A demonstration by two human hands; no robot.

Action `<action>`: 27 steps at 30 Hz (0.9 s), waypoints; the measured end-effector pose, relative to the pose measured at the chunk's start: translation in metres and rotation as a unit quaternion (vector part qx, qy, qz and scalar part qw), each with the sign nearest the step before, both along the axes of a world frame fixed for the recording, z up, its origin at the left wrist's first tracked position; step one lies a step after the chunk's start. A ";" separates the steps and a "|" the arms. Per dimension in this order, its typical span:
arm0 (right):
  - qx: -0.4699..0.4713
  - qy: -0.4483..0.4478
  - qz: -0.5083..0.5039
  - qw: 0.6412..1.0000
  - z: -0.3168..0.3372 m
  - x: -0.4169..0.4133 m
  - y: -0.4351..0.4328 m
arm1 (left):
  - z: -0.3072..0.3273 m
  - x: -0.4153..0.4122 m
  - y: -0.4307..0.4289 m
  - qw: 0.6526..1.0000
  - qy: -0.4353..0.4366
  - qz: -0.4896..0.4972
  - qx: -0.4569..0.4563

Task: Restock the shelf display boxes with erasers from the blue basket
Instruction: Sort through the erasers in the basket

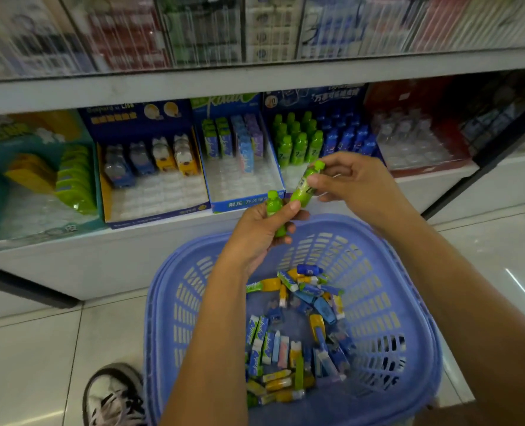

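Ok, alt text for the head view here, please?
The left hand grips a green bottle-shaped eraser and the right hand pinches a second green eraser over a blue slotted plastic basket of loose erasers, facing a cardboard shelf display box of matching green bottles.

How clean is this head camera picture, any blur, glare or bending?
Head view: the upper shelf packets are smeared with blur; the left hand and right hand, each gripping a green bottle eraser, and the blue basket look sharp; a glare streak crosses the floor; the shelf edge bows from wide-angle distortion.
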State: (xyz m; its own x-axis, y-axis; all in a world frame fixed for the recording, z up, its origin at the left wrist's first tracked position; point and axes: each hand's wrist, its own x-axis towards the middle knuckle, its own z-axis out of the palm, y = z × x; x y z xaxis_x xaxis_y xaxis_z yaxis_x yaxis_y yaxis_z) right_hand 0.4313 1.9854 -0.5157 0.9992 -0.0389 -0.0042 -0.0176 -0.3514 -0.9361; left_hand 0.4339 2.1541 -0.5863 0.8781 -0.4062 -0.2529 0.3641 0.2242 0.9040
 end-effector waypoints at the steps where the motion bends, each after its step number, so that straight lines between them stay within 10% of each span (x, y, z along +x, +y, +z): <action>1: -0.010 -0.012 -0.025 1.000 -0.001 0.007 -0.004 | 0.002 0.000 -0.001 1.000 0.000 0.011 0.018; 10: -0.164 -0.115 -0.082 0.976 -0.017 0.080 -0.003 | 0.018 0.002 -0.002 0.988 0.012 0.079 0.135; 27: -0.222 -0.087 -0.027 0.971 -0.046 0.091 0.014 | 0.017 0.016 -0.003 0.977 0.114 0.162 -0.084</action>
